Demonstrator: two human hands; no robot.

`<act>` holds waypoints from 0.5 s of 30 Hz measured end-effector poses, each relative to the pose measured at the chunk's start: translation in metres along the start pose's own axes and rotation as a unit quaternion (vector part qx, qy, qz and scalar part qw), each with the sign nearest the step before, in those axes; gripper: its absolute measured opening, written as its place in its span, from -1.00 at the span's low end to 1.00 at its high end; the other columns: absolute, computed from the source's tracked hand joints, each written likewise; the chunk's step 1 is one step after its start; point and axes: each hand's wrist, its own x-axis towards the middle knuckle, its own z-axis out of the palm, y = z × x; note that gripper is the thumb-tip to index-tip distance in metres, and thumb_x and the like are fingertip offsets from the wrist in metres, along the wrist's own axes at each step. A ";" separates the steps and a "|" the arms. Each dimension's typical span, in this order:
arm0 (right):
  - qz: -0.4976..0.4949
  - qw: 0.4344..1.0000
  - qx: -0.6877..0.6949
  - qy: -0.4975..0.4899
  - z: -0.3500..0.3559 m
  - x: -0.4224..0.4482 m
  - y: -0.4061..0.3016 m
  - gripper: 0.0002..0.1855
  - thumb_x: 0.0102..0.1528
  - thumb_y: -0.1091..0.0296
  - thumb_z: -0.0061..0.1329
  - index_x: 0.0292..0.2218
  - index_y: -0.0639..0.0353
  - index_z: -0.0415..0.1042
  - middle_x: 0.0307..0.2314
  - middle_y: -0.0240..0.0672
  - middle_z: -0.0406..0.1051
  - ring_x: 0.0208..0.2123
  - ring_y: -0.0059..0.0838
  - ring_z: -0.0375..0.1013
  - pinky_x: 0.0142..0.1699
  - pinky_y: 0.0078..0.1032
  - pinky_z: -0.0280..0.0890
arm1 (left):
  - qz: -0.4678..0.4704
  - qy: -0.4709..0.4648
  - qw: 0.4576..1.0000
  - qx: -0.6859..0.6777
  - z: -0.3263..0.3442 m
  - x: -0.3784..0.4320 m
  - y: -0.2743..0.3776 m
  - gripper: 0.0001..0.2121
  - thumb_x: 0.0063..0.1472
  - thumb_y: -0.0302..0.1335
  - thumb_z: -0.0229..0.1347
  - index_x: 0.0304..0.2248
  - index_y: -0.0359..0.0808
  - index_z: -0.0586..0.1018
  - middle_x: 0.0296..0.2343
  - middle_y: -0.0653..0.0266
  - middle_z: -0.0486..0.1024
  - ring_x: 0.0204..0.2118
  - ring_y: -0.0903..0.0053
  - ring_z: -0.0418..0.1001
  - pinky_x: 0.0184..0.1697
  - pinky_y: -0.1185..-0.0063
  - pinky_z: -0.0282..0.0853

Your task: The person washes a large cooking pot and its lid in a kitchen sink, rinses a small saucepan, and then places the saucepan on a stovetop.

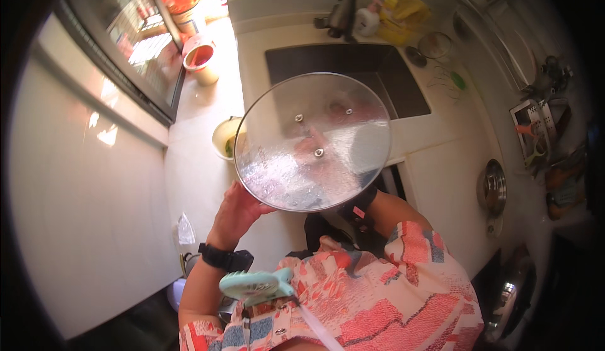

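A large round glass lid (pixel 283 176) with a thin metal rim and small metal fittings is held up in front of me, wet with drops. My left hand (pixel 238 214) grips its lower left rim. Behind the glass, blurred by it, my right hand (pixel 312 143) shows at the lid's middle; its exact grip cannot be made out. The lid overlaps the near left part of a dark sink (pixel 406 91) set in the light counter. Above the sink's far edge stands a dark faucet (pixel 345 13).
Soap bottles (pixel 367 20) and a yellow cloth (pixel 411 10) stand behind the sink. A metal strainer (pixel 435 44) lies to its right. On the floor at the left are a bin (pixel 222 136) and a bucket (pixel 205 67). A grater (pixel 531 129) hangs on the right wall.
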 end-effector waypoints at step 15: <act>-0.088 0.838 -0.389 0.372 0.110 -0.141 -0.488 -0.90 0.02 0.46 -0.16 -0.54 0.10 0.26 -0.67 -0.41 0.23 -0.57 -0.54 0.31 -0.48 -0.51 0.25 | -0.008 0.123 0.992 -0.038 0.144 0.316 -0.007 -0.45 -0.10 -0.64 -0.09 -0.03 -0.52 0.13 -0.04 -0.12 0.16 0.06 0.05 0.10 0.06 0.19 0.12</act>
